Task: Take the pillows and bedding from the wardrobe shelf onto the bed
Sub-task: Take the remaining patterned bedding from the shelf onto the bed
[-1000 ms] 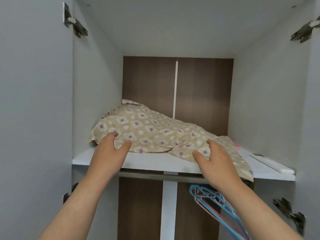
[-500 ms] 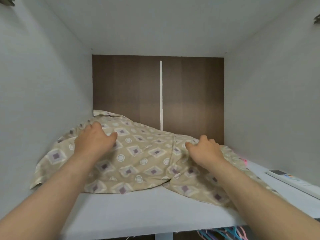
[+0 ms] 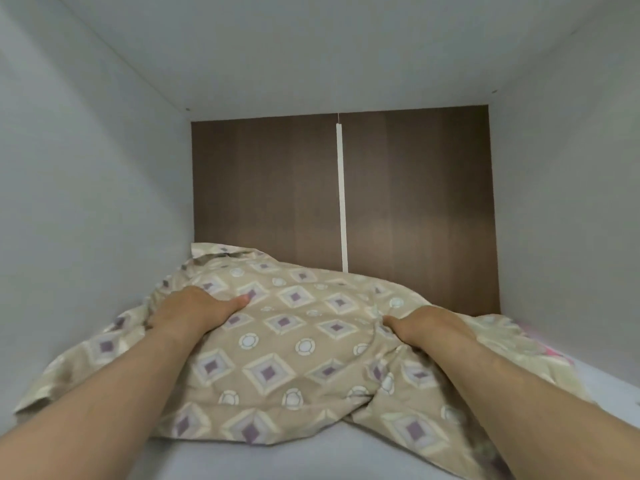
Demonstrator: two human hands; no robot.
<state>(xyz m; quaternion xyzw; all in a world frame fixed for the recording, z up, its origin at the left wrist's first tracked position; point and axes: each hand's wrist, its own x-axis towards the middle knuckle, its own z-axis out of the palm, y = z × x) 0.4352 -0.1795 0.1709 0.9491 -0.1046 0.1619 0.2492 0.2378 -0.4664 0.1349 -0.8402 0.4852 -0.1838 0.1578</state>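
Observation:
A beige pillow [image 3: 287, 355] with a purple diamond pattern lies crumpled across the white wardrobe shelf [image 3: 277, 460]. My left hand [image 3: 192, 311] presses down on its left side, fingers curled into the fabric. On the right side of the pillow my right hand [image 3: 424, 327] grips a fold of its cover. Both forearms reach in over the shelf's front edge. The bed is out of view.
White side walls close the compartment in on the left and right, with a white ceiling above and a brown back panel [image 3: 270, 188] behind. Something pink [image 3: 550, 355] peeks out at the right, partly under the beige fabric.
The view has moved closer into the shelf. Both hands have slid further over the pillow and closed on its fabric, bunching it toward me.

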